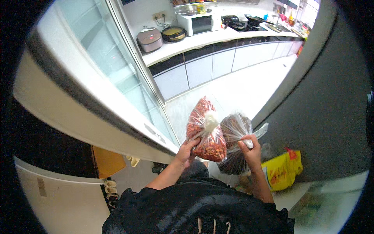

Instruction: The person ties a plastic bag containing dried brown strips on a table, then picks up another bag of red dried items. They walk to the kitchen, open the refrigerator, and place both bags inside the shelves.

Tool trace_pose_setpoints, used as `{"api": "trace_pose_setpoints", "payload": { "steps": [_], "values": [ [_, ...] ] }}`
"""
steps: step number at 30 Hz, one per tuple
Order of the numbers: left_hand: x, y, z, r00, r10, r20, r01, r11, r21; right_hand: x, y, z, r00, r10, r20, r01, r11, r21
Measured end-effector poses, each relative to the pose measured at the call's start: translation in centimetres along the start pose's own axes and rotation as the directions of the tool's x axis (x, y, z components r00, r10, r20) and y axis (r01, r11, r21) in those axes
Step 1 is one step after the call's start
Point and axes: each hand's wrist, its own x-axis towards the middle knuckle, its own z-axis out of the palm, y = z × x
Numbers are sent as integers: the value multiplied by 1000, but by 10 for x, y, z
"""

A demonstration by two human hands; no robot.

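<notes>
My left hand grips a clear plastic bag of red dried chillies by its lower left side. The bag's gathered, whitish knotted top points up towards me. In my right hand is the twisted neck of a second clear plastic bag, full of something dark brown that I cannot make out. Its loose plastic end sticks out past my fingers. Both bags hang side by side before my body, close together, above the floor.
An open, pale door curves along the left, near a glass sliding door. Ahead, a white counter carries a rice cooker, a round electric griddle and a microwave. A yellow bag stands by the dark grey panel at right.
</notes>
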Motion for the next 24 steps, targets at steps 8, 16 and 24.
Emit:
{"api": "trace_pose_setpoints", "payload": {
  "steps": [8, 16, 24],
  "values": [
    [41, -11, -9, 999, 40, 1, -39, 986, -164, -12, -4, 3, 986, 159, -56, -152, 982, 112],
    [44, -31, -20, 999, 34, 5, -34, 992, -125, -3, 35, -3, 989, 65, -132, -56, 996, 70],
    [34, -27, 0, 991, 123, -60, -123, 992, 12, 60, 51, 2, 955, 231, -185, -135, 897, 422]
  ]
}}
